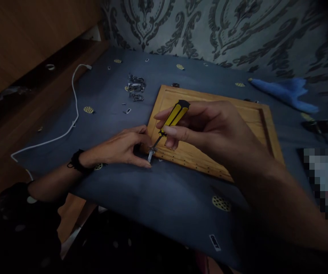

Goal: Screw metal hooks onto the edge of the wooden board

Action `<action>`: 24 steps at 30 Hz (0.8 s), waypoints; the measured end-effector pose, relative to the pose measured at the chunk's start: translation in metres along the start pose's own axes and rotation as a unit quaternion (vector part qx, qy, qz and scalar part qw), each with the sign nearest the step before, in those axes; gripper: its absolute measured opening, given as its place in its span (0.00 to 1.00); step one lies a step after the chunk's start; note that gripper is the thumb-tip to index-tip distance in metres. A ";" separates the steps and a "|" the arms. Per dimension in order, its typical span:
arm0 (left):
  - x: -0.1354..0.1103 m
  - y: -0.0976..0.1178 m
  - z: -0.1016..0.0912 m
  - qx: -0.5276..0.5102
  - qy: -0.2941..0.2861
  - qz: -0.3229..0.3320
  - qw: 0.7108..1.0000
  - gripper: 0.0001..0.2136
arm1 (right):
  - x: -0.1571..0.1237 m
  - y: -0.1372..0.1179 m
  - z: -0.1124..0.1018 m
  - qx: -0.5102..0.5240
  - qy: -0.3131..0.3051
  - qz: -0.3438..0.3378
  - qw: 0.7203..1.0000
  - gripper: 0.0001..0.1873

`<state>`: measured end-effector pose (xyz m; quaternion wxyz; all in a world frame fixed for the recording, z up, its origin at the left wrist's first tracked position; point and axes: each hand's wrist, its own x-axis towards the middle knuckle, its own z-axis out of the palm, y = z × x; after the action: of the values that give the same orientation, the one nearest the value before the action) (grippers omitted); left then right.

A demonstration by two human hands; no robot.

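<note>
Gripping a yellow-black screwdriver [176, 113] in the right hand [215, 129], tip down at the wooden panel's [209, 95] near left corner; pinching a small metal fitting [151, 155] there with the left hand [120, 148]. Far left, hinges [136, 88] heaped loose, not yet mounted.

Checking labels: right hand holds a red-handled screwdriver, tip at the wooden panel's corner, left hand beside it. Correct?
No. The head view shows the screwdriver has a yellow and black handle, not red. The right hand holds it, tip at the wooden panel's corner, left hand beside it.
</note>
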<state>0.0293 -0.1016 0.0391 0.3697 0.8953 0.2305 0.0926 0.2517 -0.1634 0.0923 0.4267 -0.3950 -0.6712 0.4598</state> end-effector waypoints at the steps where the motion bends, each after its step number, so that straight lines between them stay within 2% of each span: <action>1: 0.000 -0.001 0.000 0.004 0.001 -0.003 1.000 0.19 | 0.000 0.001 0.002 0.002 0.017 -0.008 1.000 0.09; 4: 0.000 -0.003 0.001 0.008 0.005 -0.005 1.000 0.21 | 0.002 0.007 0.009 0.003 0.068 -0.024 0.997 0.11; 6: 0.000 -0.003 0.001 0.008 0.006 -0.003 1.000 0.21 | 0.003 0.009 0.010 -0.005 0.080 -0.025 0.996 0.11; 13: -0.001 -0.001 0.003 0.005 0.011 0.002 1.000 0.19 | 0.000 0.002 0.002 0.003 -0.002 -0.006 1.000 0.11; 15: -0.001 -0.002 0.004 0.003 0.014 -0.008 1.000 0.19 | 0.000 0.004 0.006 0.002 0.019 -0.022 1.000 0.08; 20: -0.002 -0.002 0.004 0.004 0.016 -0.019 1.000 0.21 | 0.003 0.011 0.015 -0.012 0.089 -0.024 0.996 0.16; 22: -0.002 -0.001 0.004 0.005 0.017 -0.016 1.000 0.21 | 0.004 0.010 0.013 -0.011 0.084 -0.020 0.996 0.16; 24: -0.001 0.000 0.003 0.000 0.014 -0.013 1.000 0.20 | 0.005 0.006 0.008 -0.006 0.055 -0.014 0.998 0.15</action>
<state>0.0291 -0.1038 0.0366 0.3677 0.8907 0.2478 0.1005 0.2431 -0.1599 0.0857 0.4666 -0.4129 -0.6552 0.4271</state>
